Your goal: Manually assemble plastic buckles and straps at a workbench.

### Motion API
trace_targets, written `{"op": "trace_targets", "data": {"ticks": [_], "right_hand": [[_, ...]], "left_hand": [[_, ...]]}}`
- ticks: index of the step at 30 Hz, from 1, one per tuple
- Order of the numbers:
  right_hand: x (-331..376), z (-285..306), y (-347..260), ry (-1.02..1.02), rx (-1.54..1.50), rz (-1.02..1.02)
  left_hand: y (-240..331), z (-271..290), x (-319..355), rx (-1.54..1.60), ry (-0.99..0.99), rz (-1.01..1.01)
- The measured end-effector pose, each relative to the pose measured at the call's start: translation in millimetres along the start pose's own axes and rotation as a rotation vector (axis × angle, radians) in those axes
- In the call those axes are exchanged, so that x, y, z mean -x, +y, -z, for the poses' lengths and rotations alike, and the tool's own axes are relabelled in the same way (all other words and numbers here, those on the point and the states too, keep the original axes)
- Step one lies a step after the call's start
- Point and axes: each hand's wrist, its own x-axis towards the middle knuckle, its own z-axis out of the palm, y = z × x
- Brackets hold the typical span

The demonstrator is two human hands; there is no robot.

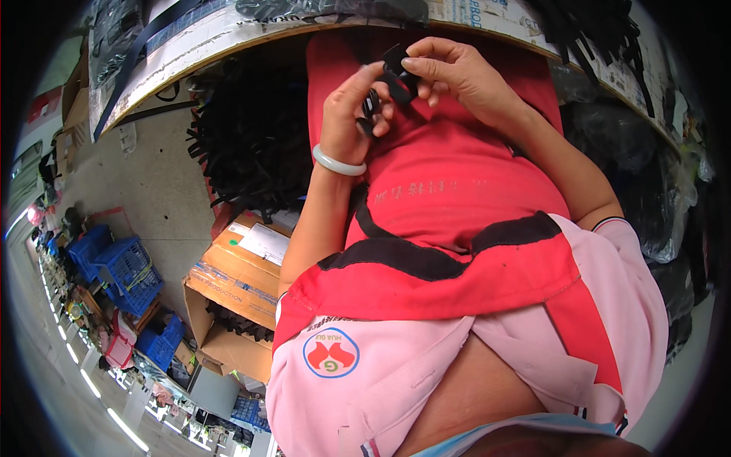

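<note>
In the upper middle of the frame I see both hands raised in front of a red apron point(457, 198). My right hand point(457, 72) pinches a small black plastic clip point(397, 68) between thumb and forefinger, its other fingers curled loosely beneath. My left hand point(352, 114), just to the lower left of it, is closed around a second small black piece point(371, 103), which shows between the thumb and the bent fingers. The two pieces sit very near each other, nearly touching; whether they actually meet I cannot tell. A pale bangle point(339, 162) rings the left wrist.

Along the top edge runs the curved rim of a work table point(228, 34), with dark parts lying on it. Below that rim, left of my hands, a heap of black straps point(251, 145) hangs toward the floor. Further down on the left an open cardboard box point(232, 293) holds more black pieces. Blue plastic crates point(126, 266) stand at the far left. Black plastic bags point(647, 190) fill the right side.
</note>
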Motion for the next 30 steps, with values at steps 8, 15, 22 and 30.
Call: {"op": "trace_targets", "data": {"ticks": [8,15,22,30], "right_hand": [[10,-5,-5,0.029,0.613,0.877],[6,3,-1,0.039,0.602,0.493],[19,-12,-29,-0.004,0.575,0.551],[14,3,-13,-0.077,0.365,-0.138]], "left_hand": [[-2,-9,-3,-0.131,0.064,-0.094],[-6,-15,-3,-0.254,0.173,-0.243],[-10,-10,-2,-0.294,0.214,-0.306],[-14,-18,0,-0.36,0.214,-0.404]]}}
